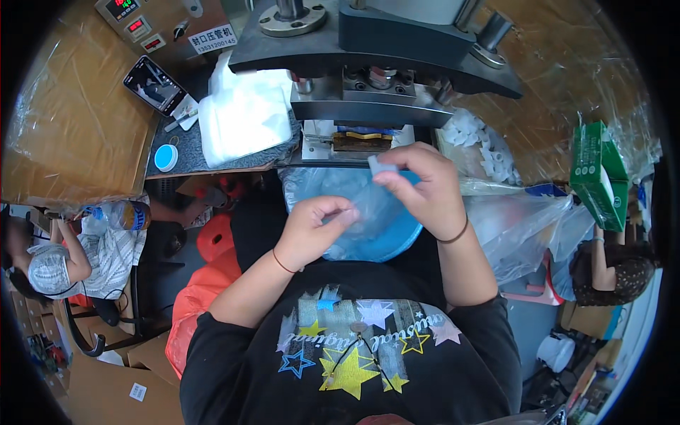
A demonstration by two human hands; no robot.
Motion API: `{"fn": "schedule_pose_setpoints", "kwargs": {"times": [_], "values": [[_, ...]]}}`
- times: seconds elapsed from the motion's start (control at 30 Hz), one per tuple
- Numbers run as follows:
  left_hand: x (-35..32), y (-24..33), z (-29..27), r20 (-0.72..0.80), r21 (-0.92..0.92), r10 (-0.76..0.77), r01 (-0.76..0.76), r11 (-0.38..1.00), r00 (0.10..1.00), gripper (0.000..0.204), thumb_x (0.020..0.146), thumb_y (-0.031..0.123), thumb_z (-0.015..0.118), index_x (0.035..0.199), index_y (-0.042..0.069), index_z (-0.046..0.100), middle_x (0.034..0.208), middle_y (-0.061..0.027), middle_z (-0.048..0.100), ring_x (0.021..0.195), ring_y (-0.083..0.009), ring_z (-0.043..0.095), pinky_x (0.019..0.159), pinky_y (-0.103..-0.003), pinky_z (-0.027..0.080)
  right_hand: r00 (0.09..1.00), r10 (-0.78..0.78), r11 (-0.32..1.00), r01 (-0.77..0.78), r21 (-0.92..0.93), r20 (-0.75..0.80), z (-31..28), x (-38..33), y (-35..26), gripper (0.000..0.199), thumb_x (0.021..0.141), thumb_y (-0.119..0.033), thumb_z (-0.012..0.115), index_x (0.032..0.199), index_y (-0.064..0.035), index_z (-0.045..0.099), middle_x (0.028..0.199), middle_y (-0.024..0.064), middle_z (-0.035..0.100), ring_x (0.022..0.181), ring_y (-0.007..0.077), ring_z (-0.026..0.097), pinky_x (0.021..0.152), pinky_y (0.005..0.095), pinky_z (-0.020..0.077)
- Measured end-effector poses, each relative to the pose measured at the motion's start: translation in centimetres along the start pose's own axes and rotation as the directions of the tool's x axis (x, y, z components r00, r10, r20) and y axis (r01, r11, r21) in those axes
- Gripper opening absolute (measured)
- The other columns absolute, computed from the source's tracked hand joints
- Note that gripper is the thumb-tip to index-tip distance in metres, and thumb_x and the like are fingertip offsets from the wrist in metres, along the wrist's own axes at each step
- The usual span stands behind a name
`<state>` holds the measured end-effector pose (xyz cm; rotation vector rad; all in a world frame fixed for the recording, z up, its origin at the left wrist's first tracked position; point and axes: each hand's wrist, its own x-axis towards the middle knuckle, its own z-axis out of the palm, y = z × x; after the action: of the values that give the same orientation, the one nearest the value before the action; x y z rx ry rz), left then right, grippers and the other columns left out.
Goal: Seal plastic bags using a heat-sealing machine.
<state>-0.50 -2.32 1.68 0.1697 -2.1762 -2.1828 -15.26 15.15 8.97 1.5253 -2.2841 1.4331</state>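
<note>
White, small piece (375, 166) in the thumb and forefinger of the right hand (433, 188), held above the far side of a blue tub (404, 244) and just short of the bench's front edge. The left hand (312, 223) is over the tub's nearer part, lower and to the left; its thumb and forefinger tips meet, but whether they pinch anything cannot be told. Clear plastic (301, 185) lines the tub, its contents blurred by the film.

Beyond the right hand stands a press (411, 42), with a die (363, 142) beneath its ram, near the front edge of the bench (244, 161). To the press's right lies a heap of white pieces (498, 163); farther right is an open green box (601, 177). On the bench's left part, a white bundle (248, 127) reaches close to the front edge. A blue-lidded jar (166, 157) occupies the front left corner, and a lit phone (154, 85) leans at the left edge. Behind the phone is a control box (163, 32) with red and green displays.
</note>
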Motion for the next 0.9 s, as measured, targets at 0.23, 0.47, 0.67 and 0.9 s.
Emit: {"fn": "schedule_pose_setpoints", "kwargs": {"times": [0.23, 0.47, 0.67, 0.9], "values": [[0.2, -0.1, 2.2, 0.362, -0.388, -0.221, 0.362, 0.847, 0.906, 0.029, 0.104, 0.024, 0.056, 0.119, 0.0, 0.064, 0.109, -0.0129, 0.071, 0.097, -0.0206, 0.07, 0.088, -0.034, 0.055, 0.932, 0.068, 0.996, -0.044, -0.076, 0.357, -3.4, -0.8, 0.7, 0.019, 0.098, -0.019, 0.055, 0.096, -0.0029, 0.064, 0.089, 0.0116, 0.066, 0.086, 0.031, 0.062, 0.081, 0.0404, 0.0486], [1.6, -1.4, 1.3, 0.283, -0.454, -0.403, 0.492, 0.743, 0.87, 0.029, 0.094, 0.007, 0.065, 0.123, 0.004, 0.061, 0.115, -0.015, 0.07, 0.102, -0.0247, 0.071, 0.081, -0.035, 0.059, 0.974, 0.222, 0.779, -0.206, -0.592, -0.048, -5.7, -1.7, 6.5, 0.022, 0.088, -0.006, 0.061, 0.11, -0.0053, 0.065, 0.114, 0.0158, 0.064, 0.097, 0.0386, 0.064, 0.081, 0.0431, 0.0525], [5.4, -1.2, -1.2, 0.127, -0.578, -0.331, 0.341, 0.741, 0.935, 0.025, 0.091, 0.001, 0.065, 0.116, -0.001, 0.063, 0.106, -0.013, 0.071, 0.092, -0.0227, 0.072, 0.075, -0.034, 0.059, 0.915, 0.404, 0.723, -0.324, -0.61, -0.007, -6.3, -3.2, 11.3, 0.033, 0.084, -0.004, 0.065, 0.116, -0.0088, 0.062, 0.107, 0.0171, 0.061, 0.097, 0.0381, 0.063, 0.082, 0.0445, 0.0517], [4.8, -1.8, -2.8, -0.31, 0.059, 0.082, -0.067, 0.996, 0.947, 0.045, 0.087, 0.01, 0.076, 0.12, 0.004, 0.047, 0.113, -0.0078, 0.058, 0.103, -0.0136, 0.06, 0.087, -0.028, 0.051, 0.97, 0.23, 0.767, -0.227, -0.6, -0.072, -6.1, -3.0, 11.8, 0.028, 0.083, 0.002, 0.064, 0.11, -0.0048, 0.06, 0.101, 0.016, 0.058, 0.096, 0.0378, 0.061, 0.082, 0.0433, 0.0502]]}}
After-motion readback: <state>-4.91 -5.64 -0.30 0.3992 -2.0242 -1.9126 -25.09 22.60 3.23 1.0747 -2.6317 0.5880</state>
